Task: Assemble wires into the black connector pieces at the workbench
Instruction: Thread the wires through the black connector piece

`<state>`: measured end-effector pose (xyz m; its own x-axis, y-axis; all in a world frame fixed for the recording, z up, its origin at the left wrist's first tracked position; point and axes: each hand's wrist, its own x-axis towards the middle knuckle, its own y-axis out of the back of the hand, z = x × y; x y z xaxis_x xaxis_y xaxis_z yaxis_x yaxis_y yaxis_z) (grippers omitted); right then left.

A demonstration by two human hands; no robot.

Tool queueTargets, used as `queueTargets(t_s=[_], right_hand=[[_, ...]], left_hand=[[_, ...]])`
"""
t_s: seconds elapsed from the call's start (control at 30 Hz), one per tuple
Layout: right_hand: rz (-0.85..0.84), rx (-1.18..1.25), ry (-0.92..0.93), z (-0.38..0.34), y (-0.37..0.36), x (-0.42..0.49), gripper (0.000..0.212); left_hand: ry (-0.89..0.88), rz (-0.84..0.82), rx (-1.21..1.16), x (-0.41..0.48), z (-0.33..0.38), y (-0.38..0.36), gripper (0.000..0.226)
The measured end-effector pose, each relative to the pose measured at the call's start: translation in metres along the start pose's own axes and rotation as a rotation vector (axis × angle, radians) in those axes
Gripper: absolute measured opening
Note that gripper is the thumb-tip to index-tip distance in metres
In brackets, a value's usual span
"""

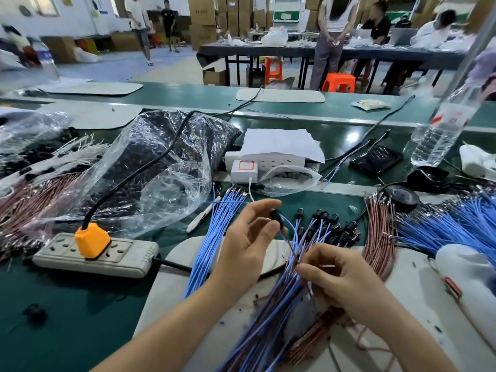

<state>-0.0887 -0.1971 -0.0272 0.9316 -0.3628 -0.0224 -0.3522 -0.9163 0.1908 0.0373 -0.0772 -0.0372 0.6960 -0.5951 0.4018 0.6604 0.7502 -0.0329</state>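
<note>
My left hand (248,237) pinches a small black connector piece (276,216) between thumb and fingertips, held above the white mat (418,296). A blue wire and a brown wire run from that piece down toward my right hand (335,277), which pinches the wires with curled fingers. Under both hands lies a bundle of finished wire pairs (271,312), their black connectors (335,226) fanned out beyond my fingers. Loose blue wires (212,237) lie left of my left hand. Brown wires (381,237) lie to the right.
A power strip with an orange plug (92,238) sits at the left. A plastic bag of black parts (166,162) lies behind it. More blue wires (461,226), a roll of black tape (402,197), a water bottle (442,130) and a white tool (467,272) stand to the right.
</note>
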Motion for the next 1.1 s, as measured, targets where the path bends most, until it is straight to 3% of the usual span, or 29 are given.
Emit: queueTargets(t_s=[0.13,0.27,0.63,0.77,0.97,1.1], right_hand=[[0.176,0.056,0.148,-0.001,-0.009,0.000,0.017],[0.255,0.093,0.279,-0.002,-0.014,-0.002,0.006],[0.381,-0.181,0.457,-0.002,-0.017,-0.005,0.036],[0.398,-0.262,0.491,0.000,-0.016,-0.005,0.028],[0.406,-0.302,0.516,0.000,-0.016,-0.006,0.035],[0.397,-0.210,0.471,-0.001,-0.017,-0.005,0.016]], left_hand=[[-0.297,-0.082,0.277,-0.008,0.008,-0.007,0.019],[-0.419,-0.129,0.385,-0.012,0.012,-0.010,0.019],[-0.419,-0.114,0.407,-0.012,0.010,-0.010,0.019],[-0.408,-0.110,0.402,-0.011,0.009,-0.011,0.018],[-0.416,-0.120,0.418,-0.011,0.007,-0.011,0.017],[-0.407,-0.117,0.401,-0.010,0.006,-0.010,0.016]])
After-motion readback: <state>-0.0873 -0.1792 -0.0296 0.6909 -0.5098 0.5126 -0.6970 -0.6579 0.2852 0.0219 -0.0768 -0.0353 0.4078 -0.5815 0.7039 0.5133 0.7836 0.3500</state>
